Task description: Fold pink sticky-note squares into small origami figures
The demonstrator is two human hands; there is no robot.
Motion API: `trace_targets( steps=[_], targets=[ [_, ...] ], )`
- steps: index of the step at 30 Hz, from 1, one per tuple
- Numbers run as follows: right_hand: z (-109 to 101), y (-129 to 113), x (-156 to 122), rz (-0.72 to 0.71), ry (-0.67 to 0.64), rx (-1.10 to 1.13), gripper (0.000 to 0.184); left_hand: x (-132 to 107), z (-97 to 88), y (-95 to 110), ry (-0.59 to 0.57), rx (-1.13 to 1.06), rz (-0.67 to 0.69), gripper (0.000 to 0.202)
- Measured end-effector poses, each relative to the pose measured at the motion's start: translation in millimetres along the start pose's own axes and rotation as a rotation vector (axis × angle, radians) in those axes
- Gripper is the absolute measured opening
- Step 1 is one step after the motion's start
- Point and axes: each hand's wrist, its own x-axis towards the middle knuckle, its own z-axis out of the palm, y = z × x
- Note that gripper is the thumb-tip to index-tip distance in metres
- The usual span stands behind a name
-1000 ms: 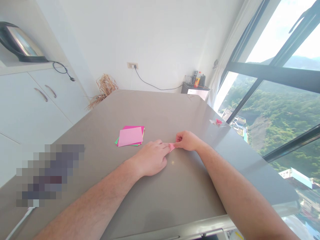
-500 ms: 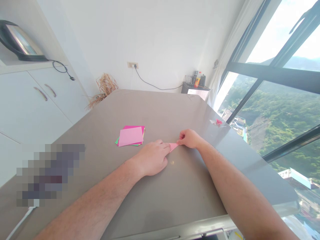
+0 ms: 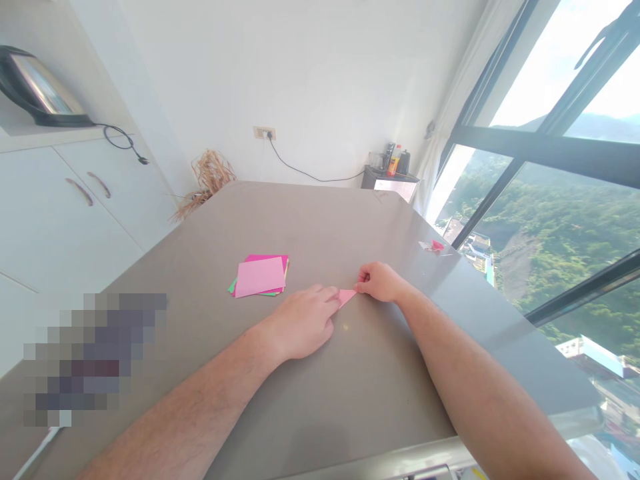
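Observation:
Between my hands on the grey-brown tabletop (image 3: 320,227) lies a small piece of folded pink paper (image 3: 346,298), its visible part shaped like a pointed triangle. My left hand (image 3: 305,319) rests flat over its left part, fingers stretched to the right and hiding the rest. At the paper's right tip, my right hand (image 3: 379,282) pinches the corner between thumb and fingers. Up and left of my left hand is a stack of coloured paper sheets (image 3: 260,277), light pink on top with darker pink and green edges showing.
A blurred-out object with a white cable (image 3: 43,443) lies at the table's left. Small red and clear scraps (image 3: 437,246) sit near the right edge by the window (image 3: 565,213). Beyond the far edge are dried stalks (image 3: 213,172) and a low cabinet (image 3: 390,181) with bottles.
Both hands keep nearly the same places on the pink paper. The whole view has shifted slightly, with the table and stack a little lower in the picture.

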Motion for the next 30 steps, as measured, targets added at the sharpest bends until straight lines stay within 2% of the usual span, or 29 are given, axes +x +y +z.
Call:
trace_targets(
  steps=[8,13,30],
  targets=[
    [3.1,-1.3,-5.6,-0.041,0.025,0.040,0.010,-0.2,2.1,-2.0,-0.012,-0.036,-0.031,0.046],
    [6.1,-7.9,-9.7,-0.109,0.005,0.065,0.005,-0.5,1.0,-2.3,-0.009,-0.082,-0.021,0.051],
    [11.5,-26.1,-10.7,-0.032,-0.045,-0.204,0.010,-1.1,8.8,-6.3,0.023,-0.082,-0.006,0.047]
  ],
)
